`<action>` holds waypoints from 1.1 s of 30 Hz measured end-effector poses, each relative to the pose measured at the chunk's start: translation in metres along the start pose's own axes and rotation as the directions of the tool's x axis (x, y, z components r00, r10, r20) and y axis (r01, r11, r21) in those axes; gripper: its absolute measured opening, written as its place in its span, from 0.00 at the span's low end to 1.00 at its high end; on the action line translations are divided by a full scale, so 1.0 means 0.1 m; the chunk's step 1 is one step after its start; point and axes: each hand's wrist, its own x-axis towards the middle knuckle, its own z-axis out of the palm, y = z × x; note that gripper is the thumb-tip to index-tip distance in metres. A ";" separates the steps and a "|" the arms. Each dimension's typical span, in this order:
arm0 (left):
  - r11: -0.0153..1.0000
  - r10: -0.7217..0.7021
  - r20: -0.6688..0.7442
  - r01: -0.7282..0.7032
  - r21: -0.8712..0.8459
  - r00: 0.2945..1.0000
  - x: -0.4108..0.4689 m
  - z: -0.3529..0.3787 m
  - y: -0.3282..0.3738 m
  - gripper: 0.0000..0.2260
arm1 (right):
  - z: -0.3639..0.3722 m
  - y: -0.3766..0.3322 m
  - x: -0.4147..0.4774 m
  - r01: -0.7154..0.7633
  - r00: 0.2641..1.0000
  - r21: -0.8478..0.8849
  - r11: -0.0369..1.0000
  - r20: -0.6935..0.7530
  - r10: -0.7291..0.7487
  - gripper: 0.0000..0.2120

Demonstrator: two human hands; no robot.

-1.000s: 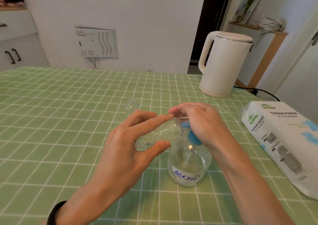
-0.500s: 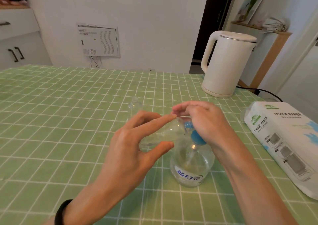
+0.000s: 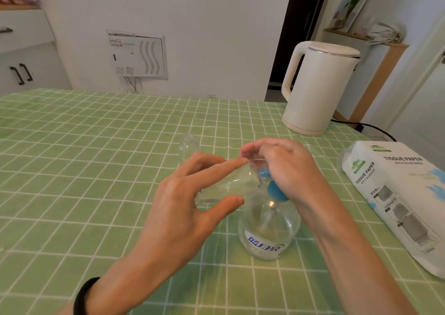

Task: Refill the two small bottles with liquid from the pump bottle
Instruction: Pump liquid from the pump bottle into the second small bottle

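Left hand (image 3: pixel 183 206) pinching tilted small bottle (image 3: pixel 228 184), right hand (image 3: pixel 281 167) gripping pump bottle (image 3: pixel 267 230)

The tablecloth (image 3: pixel 96 170) is green with a white grid. The clear pump bottle (image 3: pixel 267 232) has a blue pump; the kettle (image 3: pixel 315 90) is cream.

1. Single view: a head-worn wide-angle cam facing forward and down across the green checked table (image 3: pixel 72 170).
2. Close range. The left hand (image 3: pixel 178 213) and right hand (image 3: pixel 286 170) sit mid-frame, and both forearms enter from the bottom edge.
3. Frame centre lands on the small bottle (image 3: pixel 231 184). The pump bottle (image 3: pixel 269 235) is just below it, seen from above.
4. Far field: kettle (image 3: pixel 317 88) upper right, tissue pack (image 3: pixel 397 199) cut by the right edge, wall and cabinet (image 3: pixel 24 56) along the top.
5. Lens bend is visible: the table grid lines curve toward the frame edges.
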 end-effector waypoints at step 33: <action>1.000 -0.007 0.004 0.007 0.001 1.000 -0.01 0.01 0.01 0.24 | -0.02 0.02 0.02 0.015 1.000 -0.029 0.999 0.025 -0.014 0.18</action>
